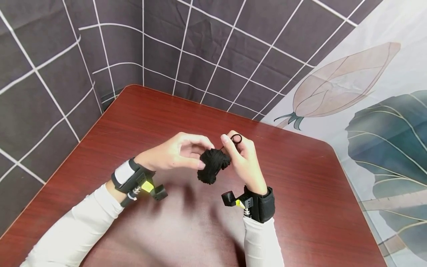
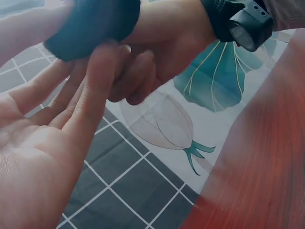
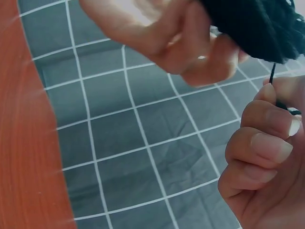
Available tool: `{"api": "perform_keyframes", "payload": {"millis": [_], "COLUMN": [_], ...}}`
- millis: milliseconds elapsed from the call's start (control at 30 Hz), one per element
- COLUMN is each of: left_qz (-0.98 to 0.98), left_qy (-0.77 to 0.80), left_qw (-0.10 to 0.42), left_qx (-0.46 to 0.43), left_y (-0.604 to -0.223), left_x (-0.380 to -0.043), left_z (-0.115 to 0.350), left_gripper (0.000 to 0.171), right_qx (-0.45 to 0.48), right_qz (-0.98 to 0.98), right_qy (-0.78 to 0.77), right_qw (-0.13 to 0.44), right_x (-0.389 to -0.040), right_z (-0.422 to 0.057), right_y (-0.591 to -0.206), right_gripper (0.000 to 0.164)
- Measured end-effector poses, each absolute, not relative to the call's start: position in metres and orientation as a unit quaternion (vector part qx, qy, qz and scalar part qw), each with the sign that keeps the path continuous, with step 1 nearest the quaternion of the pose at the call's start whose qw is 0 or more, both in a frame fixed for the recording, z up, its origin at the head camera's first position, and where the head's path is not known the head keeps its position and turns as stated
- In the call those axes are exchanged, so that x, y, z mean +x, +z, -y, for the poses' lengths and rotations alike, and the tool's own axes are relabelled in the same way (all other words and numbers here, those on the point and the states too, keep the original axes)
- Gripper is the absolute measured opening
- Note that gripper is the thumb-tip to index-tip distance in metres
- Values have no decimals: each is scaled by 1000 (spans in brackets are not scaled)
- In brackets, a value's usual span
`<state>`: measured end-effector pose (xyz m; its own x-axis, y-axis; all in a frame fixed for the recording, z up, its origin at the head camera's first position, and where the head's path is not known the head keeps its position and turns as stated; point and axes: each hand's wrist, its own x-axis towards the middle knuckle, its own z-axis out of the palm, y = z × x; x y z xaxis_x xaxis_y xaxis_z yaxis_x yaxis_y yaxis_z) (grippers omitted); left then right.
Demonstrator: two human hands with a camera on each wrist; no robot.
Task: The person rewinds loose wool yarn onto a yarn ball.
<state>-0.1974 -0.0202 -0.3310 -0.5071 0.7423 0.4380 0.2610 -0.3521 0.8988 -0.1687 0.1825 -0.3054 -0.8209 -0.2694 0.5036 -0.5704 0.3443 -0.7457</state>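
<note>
A bundle of black yarn [image 1: 214,163] is held up over the table between my two hands. My left hand [image 1: 180,152] grips it from the left, thumb on the near side and fingers behind. With my right hand [image 1: 245,155] I pinch a thin black strand [image 3: 273,74] that runs out of the bundle. The strand's end forms a small loop [image 1: 236,139] above the right thumb and fingers. In the left wrist view the bundle [image 2: 97,28] is blurred at the top, over the left fingers. The right wrist view shows the right fingers [image 3: 271,145] curled in below the bundle.
Beneath the hands lies a reddish-brown wooden table [image 1: 150,111] with rounded corners. A dark grey cloth [image 1: 207,40] with white grid lines hangs behind it. To the right is a white cloth [image 1: 333,33] printed with a bud and large leaves. Each wrist wears a strapped camera.
</note>
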Motion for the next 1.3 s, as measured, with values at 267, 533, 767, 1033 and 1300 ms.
{"api": "perform_keyframes", "payload": {"millis": [267, 533, 767, 1033, 1300], "left_qz": [-494, -491, -624, -704, -679], "left_qy": [772, 834, 747, 657, 632], "left_qw": [111, -29, -115, -55, 116], "left_qx": [385, 250, 198, 265, 355], "left_y": [-330, -326, -327, -334, -338], "left_x": [-198, -200, -204, -206, -203], "left_z": [20, 18, 17, 17, 17], "left_gripper": [34, 32, 39, 36, 32], "right_qx": [248, 298, 311, 300, 293], "right_qz": [792, 819, 840, 846, 834], "right_qy": [546, 466, 400, 375, 408], "right_qw": [118, 154, 193, 233, 226], "right_x": [-178, -178, -170, -167, -167], "right_z": [-176, -160, -158, -170, -179], "right_y": [-322, -328, -318, -308, -304], "right_gripper": [28, 31, 31, 23, 19]}}
